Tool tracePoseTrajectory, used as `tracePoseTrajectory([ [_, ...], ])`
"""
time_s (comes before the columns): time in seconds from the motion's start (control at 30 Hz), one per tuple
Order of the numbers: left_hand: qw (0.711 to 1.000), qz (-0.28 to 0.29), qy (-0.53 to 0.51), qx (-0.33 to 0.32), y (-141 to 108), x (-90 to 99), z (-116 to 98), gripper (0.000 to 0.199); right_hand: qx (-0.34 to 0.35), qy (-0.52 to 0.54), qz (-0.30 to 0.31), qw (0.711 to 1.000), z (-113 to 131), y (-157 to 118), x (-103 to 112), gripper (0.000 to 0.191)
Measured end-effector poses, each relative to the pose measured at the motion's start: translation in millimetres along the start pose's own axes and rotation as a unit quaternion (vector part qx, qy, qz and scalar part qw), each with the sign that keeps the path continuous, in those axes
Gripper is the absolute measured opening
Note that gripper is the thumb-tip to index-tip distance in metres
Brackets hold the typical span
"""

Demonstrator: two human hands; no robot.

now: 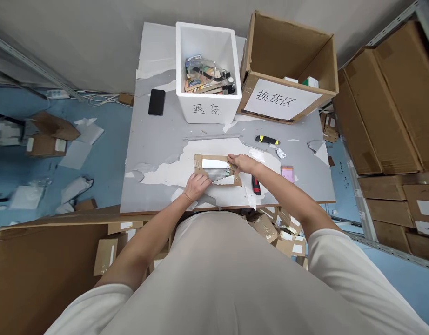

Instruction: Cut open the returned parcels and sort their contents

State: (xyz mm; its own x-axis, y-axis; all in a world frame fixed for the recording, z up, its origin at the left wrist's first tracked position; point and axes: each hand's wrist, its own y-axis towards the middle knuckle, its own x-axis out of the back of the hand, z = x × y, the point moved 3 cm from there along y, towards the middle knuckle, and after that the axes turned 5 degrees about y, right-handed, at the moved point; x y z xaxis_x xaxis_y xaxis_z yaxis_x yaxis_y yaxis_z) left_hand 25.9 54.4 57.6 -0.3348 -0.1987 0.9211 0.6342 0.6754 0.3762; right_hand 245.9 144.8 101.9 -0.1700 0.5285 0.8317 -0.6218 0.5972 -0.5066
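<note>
A small cardboard box [217, 161] lies on the worktable with its top parted along the middle. Something clear and shiny shows in the gap, perhaps plastic wrap; I cannot make out its kind. My left hand [197, 186] grips the box's near left edge with bent fingers. At the far right corner, my right hand [243, 163] is closed on the cardboard, its fingertips partly hidden. A red-and-black utility knife [256, 185] lies just right of the box. Beyond it rests a yellow-and-black utility knife [267, 140].
At the back stand a white foam box [209, 108] of mixed goods and a large cardboard carton [247, 95]. A black phone [156, 102] and a pink card-like item [287, 174] lie on the torn-covered table [141, 139]. Stacked cartons [392, 107] are at right; several parcels [266, 228] sit below the front edge.
</note>
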Motion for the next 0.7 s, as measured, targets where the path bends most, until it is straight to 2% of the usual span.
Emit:
tracePoseTrajectory([
  [0.07,0.999,0.020,-0.005,0.027,0.8,1.6,1.4,0.021,-0.008,0.004,0.003,1.000,-0.8,-2.5,0.6,0.063],
  [0.13,0.997,0.042,-0.023,0.057,2.4,5.3,5.8,0.019,-0.015,0.006,-0.001,1.000,1.0,-7.0,-0.3,0.055],
  [0.2,0.994,0.061,-0.051,0.080,3.7,9.9,11.6,0.026,-0.042,0.000,-0.020,0.999,4.8,-11.6,-2.4,0.040],
  [0.27,0.990,0.077,-0.070,0.095,3.0,13.4,16.5,0.038,-0.072,-0.016,-0.049,0.996,10.9,-14.0,-4.2,0.034],
  [0.37,0.989,0.086,-0.070,0.101,-2.9,14.0,18.4,0.049,-0.044,-0.051,-0.080,0.995,24.9,-9.3,-4.2,0.049],
  [0.5,0.991,0.073,-0.059,0.094,-14.0,7.9,14.7,0.048,0.004,-0.075,-0.032,0.997,36.2,3.7,-1.6,0.058],
  [0.6,0.990,0.081,-0.045,0.102,-20.0,0.8,14.6,0.044,0.007,-0.061,-0.008,0.998,34.3,7.1,1.4,0.060],
  [0.7,0.987,0.113,-0.053,0.100,-23.6,-6.6,14.1,0.038,-0.023,0.013,-0.011,1.000,21.9,6.2,5.7,0.065],
])
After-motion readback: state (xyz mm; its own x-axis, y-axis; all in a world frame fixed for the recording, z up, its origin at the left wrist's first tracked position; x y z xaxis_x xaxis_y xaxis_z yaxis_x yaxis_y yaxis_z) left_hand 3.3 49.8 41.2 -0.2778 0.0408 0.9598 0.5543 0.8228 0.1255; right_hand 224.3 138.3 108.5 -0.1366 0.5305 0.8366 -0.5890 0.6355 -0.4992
